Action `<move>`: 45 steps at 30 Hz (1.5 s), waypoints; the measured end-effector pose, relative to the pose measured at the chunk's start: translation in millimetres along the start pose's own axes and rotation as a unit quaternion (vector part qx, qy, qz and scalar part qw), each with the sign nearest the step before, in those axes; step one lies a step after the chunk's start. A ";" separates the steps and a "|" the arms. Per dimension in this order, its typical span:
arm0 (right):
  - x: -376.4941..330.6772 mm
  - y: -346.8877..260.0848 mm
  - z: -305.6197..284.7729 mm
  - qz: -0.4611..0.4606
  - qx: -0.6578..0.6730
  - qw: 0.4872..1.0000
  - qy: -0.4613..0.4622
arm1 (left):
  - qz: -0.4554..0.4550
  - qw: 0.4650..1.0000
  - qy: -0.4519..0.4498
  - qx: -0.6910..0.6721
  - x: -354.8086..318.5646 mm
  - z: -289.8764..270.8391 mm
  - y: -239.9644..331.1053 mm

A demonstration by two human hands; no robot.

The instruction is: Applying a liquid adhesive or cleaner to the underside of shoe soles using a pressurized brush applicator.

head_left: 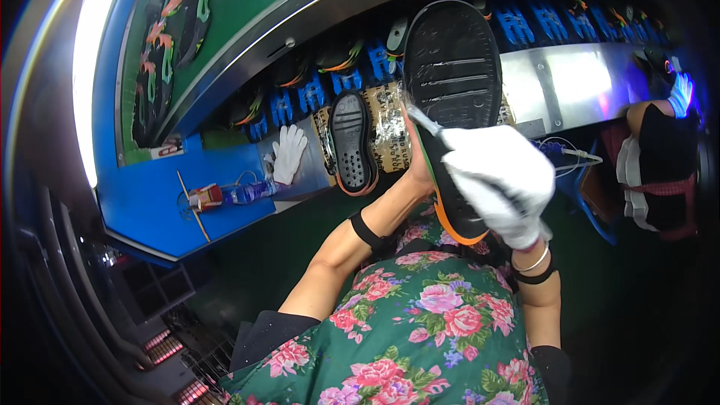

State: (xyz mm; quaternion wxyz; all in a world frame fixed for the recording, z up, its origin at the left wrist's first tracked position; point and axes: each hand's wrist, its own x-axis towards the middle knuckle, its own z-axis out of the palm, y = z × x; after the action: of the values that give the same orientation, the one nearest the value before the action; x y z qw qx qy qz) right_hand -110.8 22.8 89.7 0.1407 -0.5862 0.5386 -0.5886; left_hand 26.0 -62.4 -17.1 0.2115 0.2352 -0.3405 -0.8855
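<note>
A large black shoe sole (451, 67) with an orange rim at its heel is held up in front of me, its grooved inner face toward me. My bare left hand (418, 161) is closed around its left edge, with most fingers hidden behind it. My right hand (504, 180), in a white glove, is closed on a small brush (427, 120) whose pale tip is at the sole's left edge. A second black sole (351, 142), with small holes at one end, lies on the taped cardboard (388, 131) to the left.
Left of the cardboard lie a white glove (289, 153), a clear bottle (249, 192) and a red container (205, 197) with a stick on the blue table (142, 214). Beyond, shoe parts stand in blue holders (311, 95). At far right shows another person's gloved hand (680, 94).
</note>
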 end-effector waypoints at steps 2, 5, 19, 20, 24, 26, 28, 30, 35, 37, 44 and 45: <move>-4.5 6.2 -5.0 0.033 0.014 0.999 0.034 | 0.010 0.993 -0.066 -0.093 5.4 -4.5 2.0; -7.4 8.6 -4.1 -0.015 -0.070 0.996 0.059 | 0.002 0.998 0.034 -0.060 4.9 19.1 12.8; -23.1 -4.5 5.9 -0.029 -0.064 0.998 0.005 | 0.089 0.829 -0.221 -0.505 5.2 7.6 6.8; -25.0 -6.6 7.9 -0.020 -0.075 0.997 -0.011 | 0.014 0.990 0.027 -0.138 -6.5 2.6 8.1; -24.1 -8.1 7.4 0.001 -0.012 1.000 -0.019 | -0.008 0.991 0.024 -0.134 -3.4 -5.0 2.1; -31.0 1.6 7.2 0.067 0.101 0.992 0.033 | 0.005 0.991 0.066 -0.113 2.6 -9.7 -3.0; -34.0 3.2 0.9 0.104 0.117 0.985 0.072 | 0.040 0.983 0.134 -0.120 7.6 -18.6 -12.2; -35.2 2.6 -3.5 0.038 0.032 0.997 0.050 | 0.039 0.982 0.111 -0.147 8.8 -22.4 -16.1; -44.1 0.8 -2.4 -0.016 0.009 1.000 -0.024 | -0.004 0.968 -0.170 -0.185 9.6 -14.0 -6.6; -48.6 5.9 -8.1 0.058 0.130 0.989 0.029 | 0.005 0.978 -0.121 -0.172 6.3 6.5 3.4; -53.2 -10.2 -15.6 0.003 -0.076 0.997 -0.004 | -0.045 0.978 -0.126 -0.161 20.5 17.7 0.1; -52.1 -11.5 -16.5 0.020 -0.033 0.999 0.006 | -0.049 0.974 -0.138 -0.175 21.9 19.1 -1.7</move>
State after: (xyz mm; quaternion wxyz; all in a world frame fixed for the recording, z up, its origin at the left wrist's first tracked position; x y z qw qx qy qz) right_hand -105.1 76.4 75.2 0.1298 -0.5764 0.5703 -0.5706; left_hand -2.6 -63.4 -11.7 0.1566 0.0865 -0.1942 -0.9645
